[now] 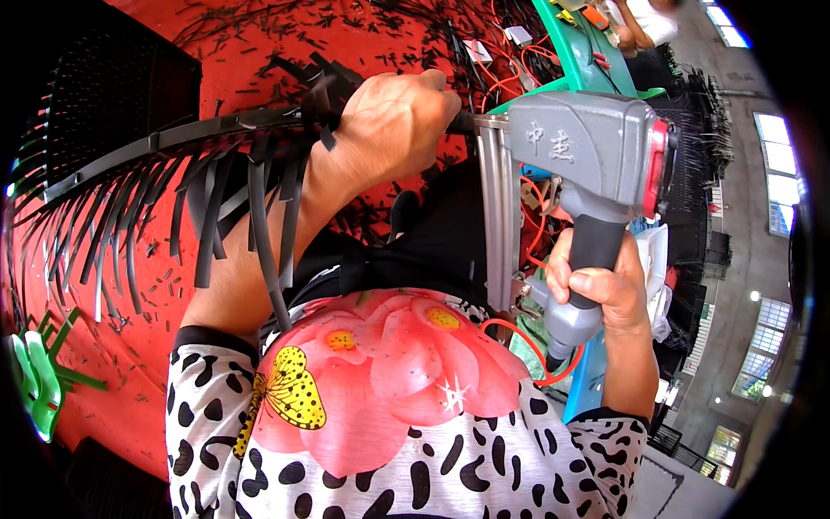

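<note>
- Black fringed strip (pixel 216 128): best held level and steady; it runs leftward from inside the left fingers, fringe hanging beneath.
- Left hand (pixel 393 125): fingers curled around the strip, tips hidden; best clear of the metal nose (pixel 491 122) just to their right.
- Grey pneumatic fastener gun (pixel 588 138): best squared to the strip.
- Right hand (pixel 612 290): fingers wrapped around the gun's black grip (pixel 596 246).

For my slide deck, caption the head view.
Left hand grips a black fringed stem; right hand holds a grey nail gun.
</note>
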Motion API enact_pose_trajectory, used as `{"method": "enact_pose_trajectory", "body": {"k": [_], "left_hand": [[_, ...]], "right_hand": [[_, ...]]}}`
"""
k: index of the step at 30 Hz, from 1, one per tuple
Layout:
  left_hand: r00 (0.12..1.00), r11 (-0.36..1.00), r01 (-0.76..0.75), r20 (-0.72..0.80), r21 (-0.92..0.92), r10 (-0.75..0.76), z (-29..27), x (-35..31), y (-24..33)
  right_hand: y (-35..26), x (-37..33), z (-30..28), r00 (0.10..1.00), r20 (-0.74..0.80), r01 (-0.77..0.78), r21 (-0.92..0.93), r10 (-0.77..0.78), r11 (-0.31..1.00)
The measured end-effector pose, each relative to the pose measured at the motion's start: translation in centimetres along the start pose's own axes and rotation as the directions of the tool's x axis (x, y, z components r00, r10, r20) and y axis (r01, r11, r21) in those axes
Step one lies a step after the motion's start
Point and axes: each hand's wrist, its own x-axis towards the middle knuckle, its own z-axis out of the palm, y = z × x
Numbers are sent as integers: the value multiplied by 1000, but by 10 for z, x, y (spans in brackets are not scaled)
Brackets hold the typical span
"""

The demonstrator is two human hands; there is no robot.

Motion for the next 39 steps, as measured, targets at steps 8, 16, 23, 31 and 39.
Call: {"method": "enact_pose_trajectory", "body": {"k": [8, 16, 23, 31, 39], "left_hand": [[998, 1000, -15, -69, -17, 14, 1, 0, 0], [999, 1000, 13, -31, -28, -14, 0, 2, 3], [995, 994, 93, 51, -52, -91, 2, 5, 1], [981, 986, 165, 105, 15, -165, -6, 7, 1], [980, 984, 175, 99, -28, -171, -11, 5, -3]], "right_hand": [[3, 6, 11, 1000, 8, -6, 0, 6, 1000], [6, 6, 14, 1000, -14, 16, 35, -15, 999], [7, 12, 12, 1000, 8, -10, -137, 12, 991], [10, 9, 6, 995, -22, 97, -2, -97, 995], [25, 5, -83, 932, -297, 178, -126, -209, 976]]}}
